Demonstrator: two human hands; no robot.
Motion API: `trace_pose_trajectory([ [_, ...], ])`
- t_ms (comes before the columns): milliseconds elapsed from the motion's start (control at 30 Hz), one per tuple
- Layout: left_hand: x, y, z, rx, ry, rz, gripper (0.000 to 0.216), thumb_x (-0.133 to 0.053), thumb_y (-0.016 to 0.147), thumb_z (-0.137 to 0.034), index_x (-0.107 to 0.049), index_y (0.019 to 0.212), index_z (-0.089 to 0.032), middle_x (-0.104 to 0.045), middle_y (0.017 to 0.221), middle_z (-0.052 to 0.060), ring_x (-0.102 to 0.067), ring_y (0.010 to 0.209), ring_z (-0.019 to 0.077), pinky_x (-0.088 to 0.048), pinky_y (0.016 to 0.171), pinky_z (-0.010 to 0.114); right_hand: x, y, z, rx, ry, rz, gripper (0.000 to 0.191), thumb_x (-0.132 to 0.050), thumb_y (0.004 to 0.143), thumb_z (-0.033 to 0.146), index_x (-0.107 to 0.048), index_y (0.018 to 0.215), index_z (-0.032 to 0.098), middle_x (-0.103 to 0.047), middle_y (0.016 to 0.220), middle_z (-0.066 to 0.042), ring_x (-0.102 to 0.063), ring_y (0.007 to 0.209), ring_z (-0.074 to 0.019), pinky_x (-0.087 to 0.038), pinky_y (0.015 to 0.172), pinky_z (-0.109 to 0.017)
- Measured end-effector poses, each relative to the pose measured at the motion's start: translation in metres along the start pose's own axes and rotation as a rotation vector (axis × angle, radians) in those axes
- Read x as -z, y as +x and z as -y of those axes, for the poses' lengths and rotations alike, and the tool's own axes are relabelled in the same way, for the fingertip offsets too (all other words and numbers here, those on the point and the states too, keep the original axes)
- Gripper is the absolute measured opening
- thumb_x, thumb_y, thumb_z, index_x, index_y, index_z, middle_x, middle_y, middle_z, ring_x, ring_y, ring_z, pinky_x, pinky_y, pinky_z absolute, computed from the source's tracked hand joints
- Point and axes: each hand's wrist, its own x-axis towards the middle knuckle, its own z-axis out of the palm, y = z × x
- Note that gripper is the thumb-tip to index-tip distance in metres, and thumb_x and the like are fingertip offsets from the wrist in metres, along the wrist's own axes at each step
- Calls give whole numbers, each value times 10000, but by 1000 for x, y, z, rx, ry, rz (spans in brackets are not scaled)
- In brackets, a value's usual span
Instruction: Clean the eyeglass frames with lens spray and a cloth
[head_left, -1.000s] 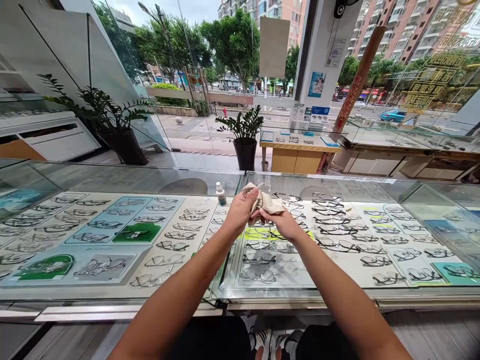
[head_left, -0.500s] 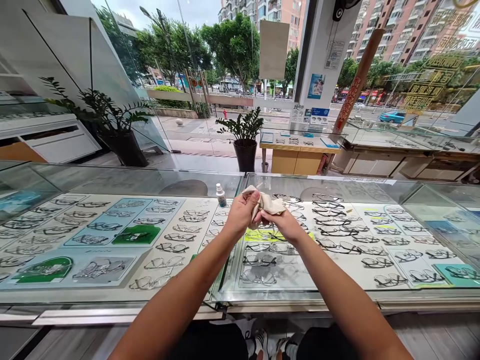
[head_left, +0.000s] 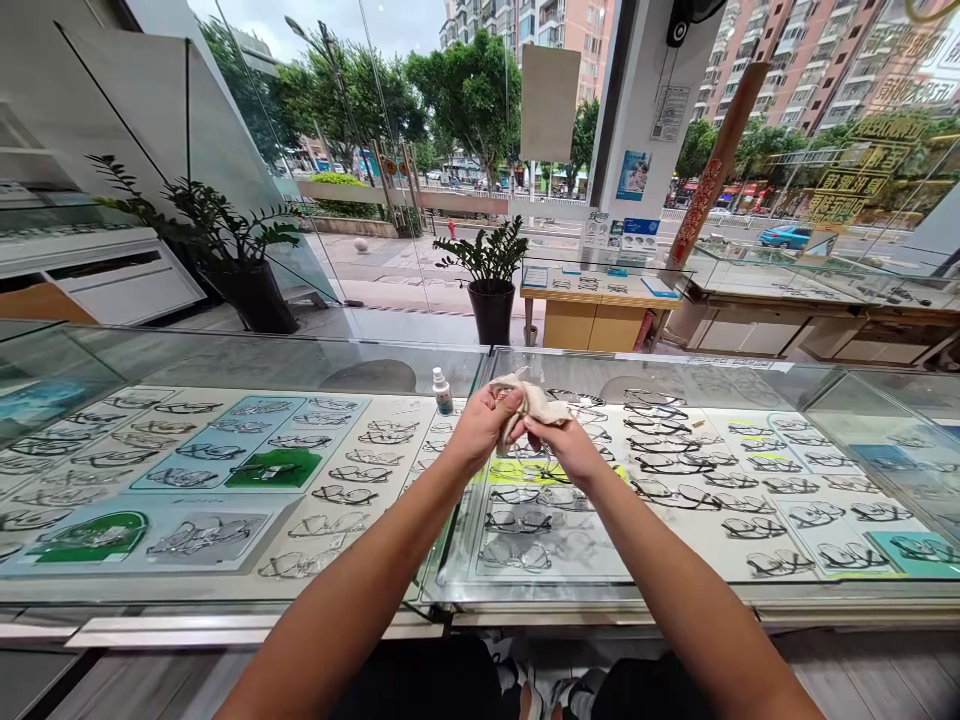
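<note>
A crumpled beige cloth (head_left: 541, 402) is bunched between my two hands, above the glass counter. My left hand (head_left: 486, 422) is closed on its left side, thumb pressed on top. On the other side my right hand (head_left: 559, 445) pinches the lower right part, fingers curled under. Whether a pair of glasses is inside the folds, I cannot tell; the cloth and fingers hide it. Just left of my left hand, a small white-capped bottle (head_left: 442, 390) stands upright on the counter.
Under the glass top of the display counter (head_left: 465, 590) lie rows of eyeglasses (head_left: 345, 495). Beyond it are a potted plant (head_left: 491, 310), a second one (head_left: 255, 300) to the left, and a wooden cabinet (head_left: 592, 325) by the window.
Both hands and the cloth have shifted very slightly right, and the cloth's folds have changed a little. The bottle has stayed in place.
</note>
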Motion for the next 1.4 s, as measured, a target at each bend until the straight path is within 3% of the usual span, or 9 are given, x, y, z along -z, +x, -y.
trace_pose_trajectory([
  [167,0,2,4,27,-7,-30,612,-624,926,-743,-559,685,-184,-499,403,-16,-467,366,116,-394,428,238,1,0,1,-2,-35,12,357,-787,852,549,-810,749,208,-727,779,-54,-487,699,-173,-381,627,-317],
  [367,2,-1,-3,48,-73,44,505,-892,820,-467,-630,1146,-184,-644,620,-41,-569,532,105,-486,568,224,9,4,3,-8,49,-56,370,-772,840,552,-804,745,196,-726,738,-61,-491,674,-166,-356,594,-304],
  [467,0,-1,-1,16,-50,14,441,-825,858,-565,-627,949,-182,-561,484,-55,-477,413,95,-409,471,217,2,2,1,3,-3,-3,356,-793,840,544,-810,744,201,-729,757,-57,-495,669,-163,-362,595,-308],
  [600,-5,0,2,48,-48,-45,605,-674,892,-743,-533,669,-199,-466,374,-38,-419,328,102,-385,412,240,-4,-1,-1,6,-44,26,343,-789,862,537,-824,771,208,-747,800,-57,-501,681,-167,-387,616,-316],
  [767,-3,4,2,55,-146,-76,533,-816,800,-686,-667,858,-178,-626,565,-13,-663,606,177,-583,661,313,11,1,4,4,18,-59,370,-761,874,562,-844,825,205,-780,846,-71,-488,658,-159,-419,634,-314],
  [900,6,10,5,33,-157,-159,571,-858,766,-661,-726,1039,-177,-755,813,42,-731,874,225,-584,815,331,28,1,12,83,2,-176,333,-719,925,536,-857,909,234,-809,990,-73,-587,782,-192,-457,709,-323],
  [1133,10,3,10,165,116,27,639,-740,853,-715,-740,1130,-140,-760,902,71,-680,839,217,-506,763,312,36,5,13,220,-44,-306,308,-757,902,556,-865,904,268,-741,1209,-68,-600,1312,-281,-436,1140,-400],
  [1267,0,-5,9,194,144,155,620,-711,884,-707,-732,1168,-157,-741,927,65,-638,810,192,-477,753,296,31,5,8,130,-12,-259,356,-763,889,605,-862,935,266,-738,1284,-78,-592,1351,-293,-447,1162,-418],
  [1400,-6,-7,12,206,54,153,584,-689,879,-736,-744,1075,-189,-702,835,43,-580,706,171,-429,662,286,24,3,8,80,52,-205,355,-756,903,603,-853,948,265,-759,1290,-75,-640,1293,-287,-484,1136,-418],
])
